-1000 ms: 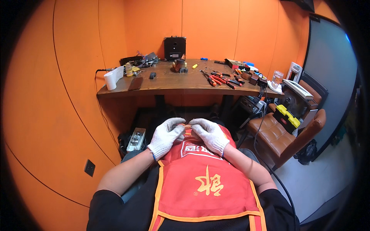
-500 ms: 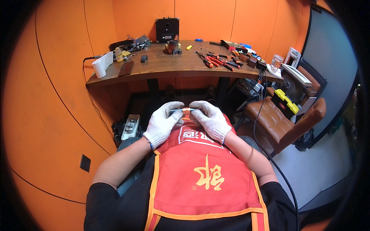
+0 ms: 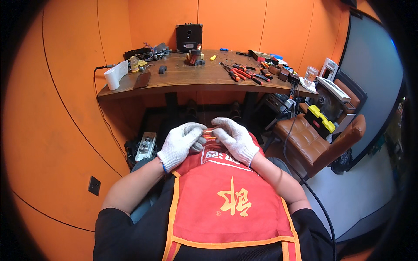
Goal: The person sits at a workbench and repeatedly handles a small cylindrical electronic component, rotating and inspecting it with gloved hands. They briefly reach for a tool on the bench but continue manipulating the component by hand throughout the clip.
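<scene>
Both hands wear white knitted gloves and meet over my lap. Between them sits a small, thin copper-coloured piece, like a length of wire; the fingers cover its ends. My left hand is closed, thumb and forefinger pinching the piece's left end. On the other end, my right hand pinches with bent fingers. Beneath both hands lies the red apron with orange trim and yellow lettering.
Ahead stands a brown wooden table bearing red-and-black pliers, a paper roll and a black box. At the right, a brown chair holds a black-and-yellow case. A black cable runs beside my right arm.
Both hands have tilted and sunk slightly, and the fingers have shifted along the piece. Its dark, rod-like left end, visible earlier, is now mostly covered. The view has tipped slightly.
</scene>
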A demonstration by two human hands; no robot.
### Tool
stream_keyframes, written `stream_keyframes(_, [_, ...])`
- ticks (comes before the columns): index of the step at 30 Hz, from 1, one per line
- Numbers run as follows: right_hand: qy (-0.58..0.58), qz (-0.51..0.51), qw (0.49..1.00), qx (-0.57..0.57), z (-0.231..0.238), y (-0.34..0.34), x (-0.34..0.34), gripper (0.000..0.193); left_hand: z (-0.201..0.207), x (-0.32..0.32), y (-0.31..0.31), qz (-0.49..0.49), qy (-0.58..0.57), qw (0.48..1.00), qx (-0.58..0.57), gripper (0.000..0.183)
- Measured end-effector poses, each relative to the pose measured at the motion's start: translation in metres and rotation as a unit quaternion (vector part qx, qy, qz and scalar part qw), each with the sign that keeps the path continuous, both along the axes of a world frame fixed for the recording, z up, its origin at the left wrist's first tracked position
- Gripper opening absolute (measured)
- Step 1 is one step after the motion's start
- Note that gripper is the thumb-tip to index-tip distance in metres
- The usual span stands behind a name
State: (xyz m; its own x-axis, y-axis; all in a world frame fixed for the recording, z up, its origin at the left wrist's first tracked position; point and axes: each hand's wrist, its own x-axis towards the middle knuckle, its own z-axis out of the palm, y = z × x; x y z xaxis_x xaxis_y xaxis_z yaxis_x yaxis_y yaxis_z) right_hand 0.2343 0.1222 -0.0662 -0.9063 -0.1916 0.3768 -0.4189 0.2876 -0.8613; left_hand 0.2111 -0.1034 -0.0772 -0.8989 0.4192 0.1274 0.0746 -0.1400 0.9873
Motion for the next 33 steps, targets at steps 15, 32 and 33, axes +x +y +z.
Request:
stream_keyframes(15, [0.118,0.046,0.988,0.086,0.009,-0.006,-0.013,0.023,0.005,0.001,-0.013,0.006,-0.006,0.998,-0.063,0.034])
stream_keyframes(32, [-0.057,0.112,0.992,0.001,0.020,-0.008,-0.019,0.029,0.011,-0.003,-0.020,0.016,0.001,0.998,-0.065,0.034])
stream_keyframes(33, [-0.146,0.116,0.982,-0.037,0.022,-0.007,-0.019,0.034,0.009,-0.003,-0.019,0.024,0.037,0.997,-0.061,0.034])
